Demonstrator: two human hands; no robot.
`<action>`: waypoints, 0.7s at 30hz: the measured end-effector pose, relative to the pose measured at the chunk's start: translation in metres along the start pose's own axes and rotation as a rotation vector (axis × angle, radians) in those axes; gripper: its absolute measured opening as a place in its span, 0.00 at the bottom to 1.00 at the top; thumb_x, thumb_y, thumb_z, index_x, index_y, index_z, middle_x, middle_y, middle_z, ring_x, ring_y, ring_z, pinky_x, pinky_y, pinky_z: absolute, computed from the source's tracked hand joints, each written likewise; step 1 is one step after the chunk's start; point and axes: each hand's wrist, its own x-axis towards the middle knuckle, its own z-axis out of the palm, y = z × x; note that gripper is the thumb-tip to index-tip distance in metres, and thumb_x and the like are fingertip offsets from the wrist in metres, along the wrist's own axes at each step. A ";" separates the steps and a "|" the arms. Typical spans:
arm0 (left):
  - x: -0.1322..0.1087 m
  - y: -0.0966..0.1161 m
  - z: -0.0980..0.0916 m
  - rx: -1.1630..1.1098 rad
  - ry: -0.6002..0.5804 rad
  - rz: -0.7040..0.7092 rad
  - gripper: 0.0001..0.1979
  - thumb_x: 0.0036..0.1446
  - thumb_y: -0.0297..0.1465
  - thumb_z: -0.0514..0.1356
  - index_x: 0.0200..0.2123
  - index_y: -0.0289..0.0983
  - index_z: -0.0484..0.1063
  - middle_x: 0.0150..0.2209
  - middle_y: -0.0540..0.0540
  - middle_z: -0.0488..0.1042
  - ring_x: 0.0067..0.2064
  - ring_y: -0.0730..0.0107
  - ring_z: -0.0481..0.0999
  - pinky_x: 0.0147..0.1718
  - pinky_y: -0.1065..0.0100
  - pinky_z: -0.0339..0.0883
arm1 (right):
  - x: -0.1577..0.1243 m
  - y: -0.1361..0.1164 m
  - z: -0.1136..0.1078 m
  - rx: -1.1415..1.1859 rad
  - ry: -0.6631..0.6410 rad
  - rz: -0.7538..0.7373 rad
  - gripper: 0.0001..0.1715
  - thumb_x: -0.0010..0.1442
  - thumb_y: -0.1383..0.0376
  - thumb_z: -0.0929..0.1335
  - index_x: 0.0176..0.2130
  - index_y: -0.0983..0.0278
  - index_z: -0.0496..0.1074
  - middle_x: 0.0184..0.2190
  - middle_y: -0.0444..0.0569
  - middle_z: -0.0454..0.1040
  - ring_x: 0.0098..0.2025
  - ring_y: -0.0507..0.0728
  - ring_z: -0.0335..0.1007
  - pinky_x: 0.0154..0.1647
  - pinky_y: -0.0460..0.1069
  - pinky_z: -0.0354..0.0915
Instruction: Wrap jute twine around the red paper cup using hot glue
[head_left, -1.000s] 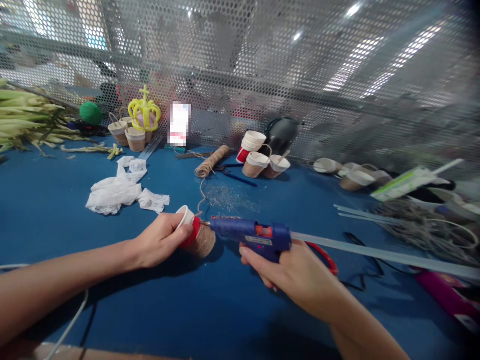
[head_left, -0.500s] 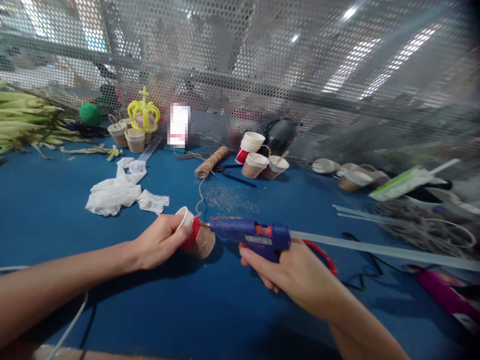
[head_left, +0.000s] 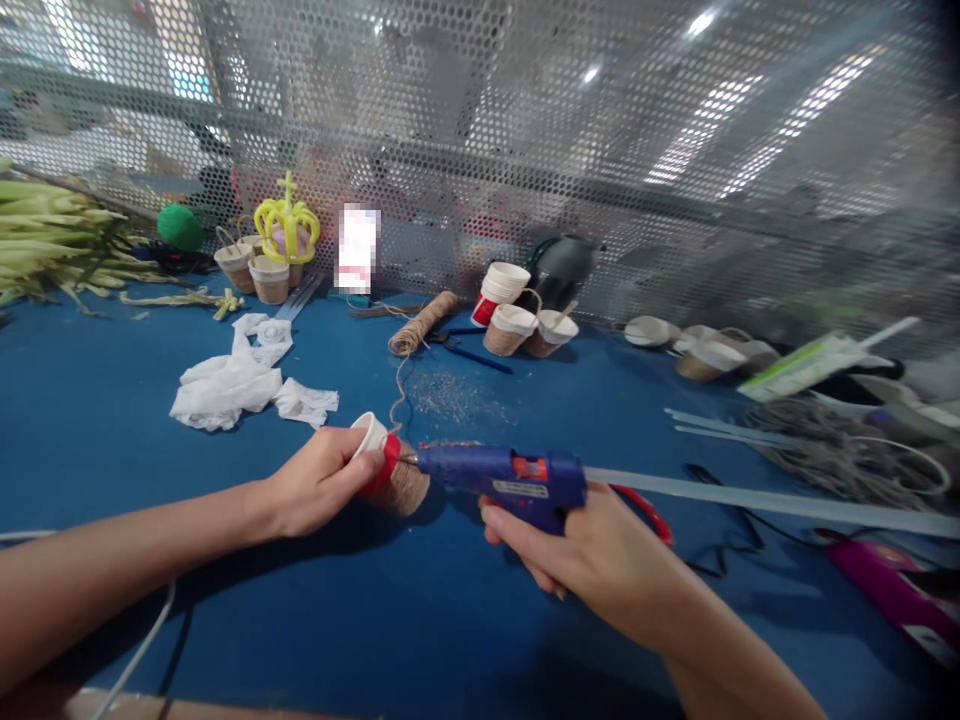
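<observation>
My left hand (head_left: 322,480) grips a paper cup (head_left: 409,487) by its white-rimmed end, tilted on its side just above or on the blue table. Twine is wound around the cup's lower part, and a red band shows beside it. My right hand (head_left: 555,545) is wrapped around the handle of a blue hot glue gun (head_left: 502,475), a long clear glue stick (head_left: 675,487) sticking out of its back. The gun's metal nozzle points left and is at the cup's side, by the edge of the twine. A strand runs from the cup to a twine roll (head_left: 424,324).
Crumpled white tissue (head_left: 229,388) lies left of the cup. Behind stand stacked paper cups (head_left: 504,285), blue-handled pliers (head_left: 480,354), a yellow crown (head_left: 287,230) and a perforated metal screen (head_left: 435,150). At right are grey cords (head_left: 832,445) and a purple object (head_left: 885,590).
The glue gun and my right hand have shifted slightly down and right, with the nozzle a little lower on the cup. My left hand and the cup stay almost still.
</observation>
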 end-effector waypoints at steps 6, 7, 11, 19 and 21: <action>0.000 0.001 0.000 0.018 0.009 0.011 0.17 0.58 0.34 0.43 0.28 0.31 0.68 0.26 0.49 0.70 0.28 0.75 0.66 0.27 0.75 0.61 | 0.003 0.002 0.000 -0.040 0.039 0.009 0.12 0.52 0.59 0.62 0.24 0.65 0.65 0.10 0.38 0.60 0.13 0.47 0.56 0.16 0.43 0.57; -0.001 0.001 0.000 0.021 0.010 0.014 0.17 0.58 0.33 0.43 0.28 0.31 0.67 0.26 0.49 0.70 0.28 0.75 0.66 0.27 0.76 0.61 | 0.003 0.003 0.000 -0.038 0.049 0.002 0.13 0.52 0.59 0.62 0.24 0.65 0.65 0.10 0.38 0.60 0.13 0.47 0.56 0.16 0.43 0.57; -0.001 0.000 0.001 0.056 0.016 0.010 0.17 0.57 0.33 0.43 0.27 0.31 0.67 0.25 0.49 0.69 0.27 0.75 0.66 0.26 0.75 0.60 | 0.006 0.004 0.000 -0.025 0.061 -0.016 0.14 0.52 0.58 0.62 0.24 0.65 0.65 0.10 0.38 0.61 0.13 0.47 0.57 0.16 0.43 0.57; 0.001 0.002 0.001 0.031 0.010 -0.005 0.18 0.57 0.36 0.43 0.29 0.31 0.67 0.26 0.48 0.69 0.27 0.74 0.66 0.27 0.74 0.62 | 0.004 0.003 0.000 0.003 0.062 0.005 0.11 0.49 0.59 0.64 0.22 0.64 0.65 0.09 0.38 0.61 0.13 0.48 0.58 0.16 0.43 0.58; 0.001 0.001 0.001 0.020 0.007 -0.009 0.18 0.57 0.36 0.43 0.30 0.31 0.68 0.26 0.48 0.70 0.28 0.73 0.67 0.27 0.75 0.62 | 0.003 0.003 0.001 0.017 0.052 0.014 0.11 0.49 0.59 0.64 0.22 0.64 0.65 0.09 0.38 0.60 0.13 0.48 0.57 0.15 0.43 0.58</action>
